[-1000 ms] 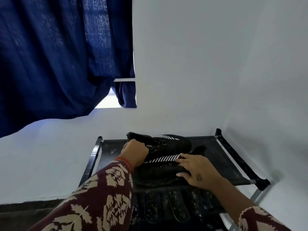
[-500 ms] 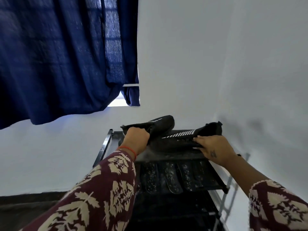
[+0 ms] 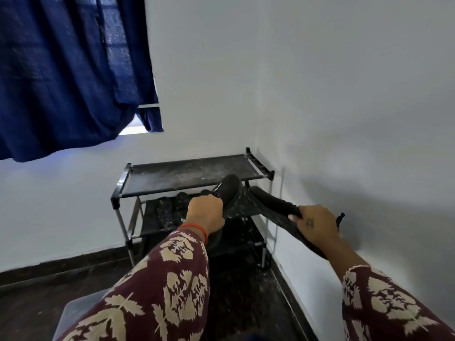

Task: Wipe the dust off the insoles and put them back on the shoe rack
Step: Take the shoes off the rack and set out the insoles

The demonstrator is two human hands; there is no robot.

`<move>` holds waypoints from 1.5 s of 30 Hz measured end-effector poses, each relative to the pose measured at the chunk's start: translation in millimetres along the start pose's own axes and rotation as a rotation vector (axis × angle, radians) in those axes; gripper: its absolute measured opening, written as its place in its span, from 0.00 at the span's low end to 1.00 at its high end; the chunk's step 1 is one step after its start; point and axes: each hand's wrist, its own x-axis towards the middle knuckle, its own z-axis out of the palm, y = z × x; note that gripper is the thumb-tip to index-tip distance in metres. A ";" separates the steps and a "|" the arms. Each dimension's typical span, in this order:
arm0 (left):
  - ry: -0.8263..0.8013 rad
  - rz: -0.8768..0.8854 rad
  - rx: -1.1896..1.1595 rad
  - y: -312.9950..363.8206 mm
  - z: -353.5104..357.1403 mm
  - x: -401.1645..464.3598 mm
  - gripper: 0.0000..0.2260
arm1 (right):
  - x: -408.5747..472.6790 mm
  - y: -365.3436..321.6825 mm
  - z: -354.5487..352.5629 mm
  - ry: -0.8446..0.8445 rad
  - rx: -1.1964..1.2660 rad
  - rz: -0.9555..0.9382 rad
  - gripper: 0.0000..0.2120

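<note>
1. black shoes, one in each hand, are held in the air in front of the shoe rack (image 3: 123,190), which stands in the far corner against the white walls.
2. the left hand (image 3: 205,212) is clenched round the left shoe (image 3: 229,189), toe pointing up and away; the right hand (image 3: 316,225) grasps the right shoe (image 3: 270,201) by its near end, toe towards the rack.
3. holding them clear of the rack probably serves to free the way to what lies beneath.
4. the insoles (image 3: 163,209), dark and speckled with pale dust, lie side by side on the middle shelf, partly behind the left hand; none is wiped yet, i judge.
5. the top shelf (image 3: 187,174) is dusty too.
6. a blue curtain (image 3: 61,70) hangs at far left.
</note>
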 end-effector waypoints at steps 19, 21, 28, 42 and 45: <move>-0.475 0.023 -0.207 152.9 317.5 66.4 0.12 | -51.8 64.8 326.2 -0.479 0.054 0.202 0.13; -0.502 0.035 -0.205 163.6 348.0 71.6 0.12 | -52.7 67.0 356.1 -0.518 0.013 0.217 0.12; -0.565 0.084 -0.232 200.1 436.0 79.9 0.13 | -74.0 65.4 431.0 -0.538 0.031 0.379 0.08; -0.634 -0.132 -0.769 208.4 448.6 70.7 0.16 | -84.7 52.7 438.2 -0.484 0.380 0.578 0.12; -0.525 -0.167 -0.838 188.4 417.2 77.2 0.23 | -67.6 41.5 405.2 -0.360 0.435 0.627 0.19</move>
